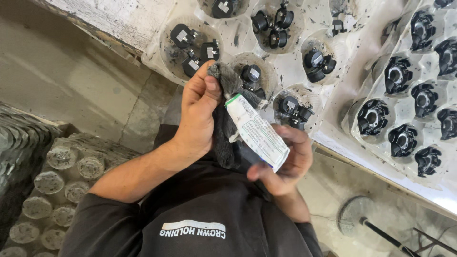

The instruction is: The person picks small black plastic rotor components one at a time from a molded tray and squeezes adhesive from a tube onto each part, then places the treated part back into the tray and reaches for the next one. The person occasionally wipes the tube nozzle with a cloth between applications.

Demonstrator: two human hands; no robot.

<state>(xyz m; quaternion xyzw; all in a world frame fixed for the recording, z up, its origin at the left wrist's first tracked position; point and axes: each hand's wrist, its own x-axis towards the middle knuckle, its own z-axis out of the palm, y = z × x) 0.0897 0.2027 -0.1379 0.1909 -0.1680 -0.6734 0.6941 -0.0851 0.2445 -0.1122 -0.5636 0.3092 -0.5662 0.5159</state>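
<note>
I am gripping the white tube point(257, 132) in my right hand point(285, 162) at frame centre, its length slanting up-left toward the grey cloth point(227, 119) my left hand point(197, 116) is pinching beside it.

Grey cloth point(227, 124) soft, fuzzy, matt; white tube point(257, 132) smooth, crinkled, slightly glossy; black parts point(402, 140) hard glossy plastic; moulded tray point(333, 90) thin translucent plastic, dirt-specked; bench edge point(114, 21) rough, worn

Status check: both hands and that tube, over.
Left hand gripping dark grey cloth. Right hand holding white squeeze tube. Nothing between them.
</note>
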